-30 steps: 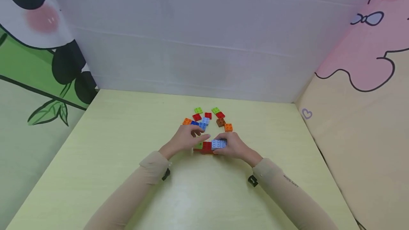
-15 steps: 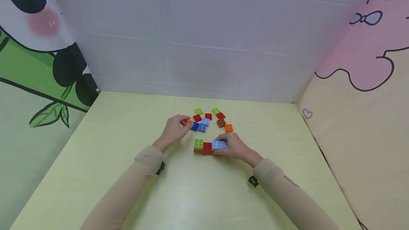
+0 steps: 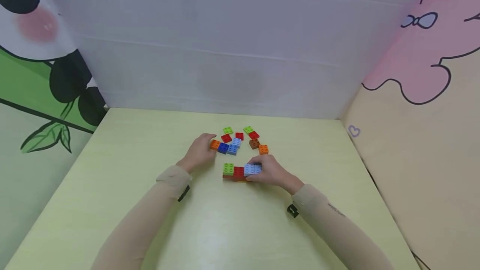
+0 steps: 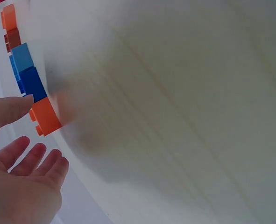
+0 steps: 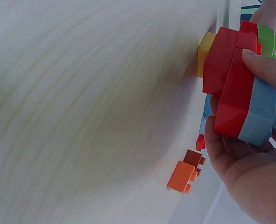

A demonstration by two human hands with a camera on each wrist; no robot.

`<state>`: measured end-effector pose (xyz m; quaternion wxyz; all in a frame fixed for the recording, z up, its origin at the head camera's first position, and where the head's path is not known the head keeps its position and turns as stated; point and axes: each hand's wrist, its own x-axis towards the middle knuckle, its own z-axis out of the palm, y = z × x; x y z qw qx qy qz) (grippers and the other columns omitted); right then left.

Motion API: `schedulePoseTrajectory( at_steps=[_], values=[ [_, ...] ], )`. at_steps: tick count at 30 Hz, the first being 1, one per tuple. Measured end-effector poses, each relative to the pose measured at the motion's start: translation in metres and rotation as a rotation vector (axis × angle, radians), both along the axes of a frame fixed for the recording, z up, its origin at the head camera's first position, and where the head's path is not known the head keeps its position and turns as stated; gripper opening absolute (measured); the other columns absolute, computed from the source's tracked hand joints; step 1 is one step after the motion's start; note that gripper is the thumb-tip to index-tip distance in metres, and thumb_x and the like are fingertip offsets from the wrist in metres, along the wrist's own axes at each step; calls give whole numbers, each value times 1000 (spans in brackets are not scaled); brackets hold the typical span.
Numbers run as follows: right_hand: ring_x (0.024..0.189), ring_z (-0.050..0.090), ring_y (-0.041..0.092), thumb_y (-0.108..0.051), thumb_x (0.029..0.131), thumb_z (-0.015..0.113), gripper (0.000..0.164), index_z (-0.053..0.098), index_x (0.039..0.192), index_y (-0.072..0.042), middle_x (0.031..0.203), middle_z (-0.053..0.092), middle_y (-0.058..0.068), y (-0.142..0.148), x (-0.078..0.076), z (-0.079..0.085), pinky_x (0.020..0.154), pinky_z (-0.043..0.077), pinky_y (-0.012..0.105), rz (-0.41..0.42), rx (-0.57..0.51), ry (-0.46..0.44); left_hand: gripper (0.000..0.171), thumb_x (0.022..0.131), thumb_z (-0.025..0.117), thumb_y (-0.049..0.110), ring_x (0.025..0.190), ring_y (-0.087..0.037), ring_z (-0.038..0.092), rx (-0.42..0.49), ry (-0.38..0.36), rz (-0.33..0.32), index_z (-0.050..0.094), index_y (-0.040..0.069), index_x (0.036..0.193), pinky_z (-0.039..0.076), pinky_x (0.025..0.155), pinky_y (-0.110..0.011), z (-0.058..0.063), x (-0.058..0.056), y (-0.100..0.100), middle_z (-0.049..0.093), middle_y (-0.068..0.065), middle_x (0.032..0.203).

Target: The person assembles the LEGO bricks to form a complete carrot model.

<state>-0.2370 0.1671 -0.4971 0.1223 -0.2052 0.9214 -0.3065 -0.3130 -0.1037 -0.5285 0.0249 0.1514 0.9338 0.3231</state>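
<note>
Plainly, right hand (image 3: pixel 273 171) grips brick stack (image 3: pixel 238 172); left hand (image 3: pixel 198 151), loose, beside orange brick (image 3: pixel 215 145); blue brick (image 3: pixel 223 148) adjoins it.

From my screen I see a pale yellow table (image 3: pixel 311 149) running back to a greyish-lilac rear wall (image 3: pixel 225 45), its surface crossed by faint horizontal creases. On the left I get a wall panel (image 3: pixel 33 186) printed with a big black-and-white cartoon character (image 3: pixel 61 45), a green area (image 3: pixel 22 74) and a leaf sprig (image 3: pixel 46 136). To the right I make out a beige panel (image 3: pixel 431 170) carrying a pink cartoon shape (image 3: pixel 420 66), a bow (image 3: pixel 419 20) and a small purple heart (image 3: pixel 354 131). Soft light leaves a pale sheen on the near tabletop; my wrist views show its streaky wood grain.
</note>
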Motion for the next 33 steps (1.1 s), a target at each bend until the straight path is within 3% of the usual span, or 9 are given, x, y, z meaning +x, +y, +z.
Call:
schedulePoseTrajectory(
  at_steps=[11, 26, 33],
  values=[
    [97, 51, 14, -35, 77, 80, 39, 69, 110, -18, 104, 60, -8, -8, -1, -1, 81, 45, 32, 1, 2, -14, 59, 86, 66, 5, 130, -34, 38, -34, -61, -35, 44, 2, 140, 29, 105, -47, 0, 1, -6, 44, -15, 140],
    [95, 51, 14, -33, 77, 81, 37, 70, 109, -17, 100, 60, -9, -7, 1, 1, 78, 46, 30, -14, 5, -15, 43, 86, 70, 8, 107, -30, 52, -53, -9, -45, 58, -4, 125, 41, 96, -43, -3, 2, -5, 54, -15, 118],
    [95, 51, 15, -34, 77, 81, 38, 70, 109, -17, 100, 60, -8, -2, 2, 3, 78, 46, 30, -21, 15, -12, 39, 86, 71, 12, 106, -29, 52, -38, -6, -72, 61, -1, 122, 41, 96, -43, 1, 6, -3, 57, -13, 116]
  ],
)
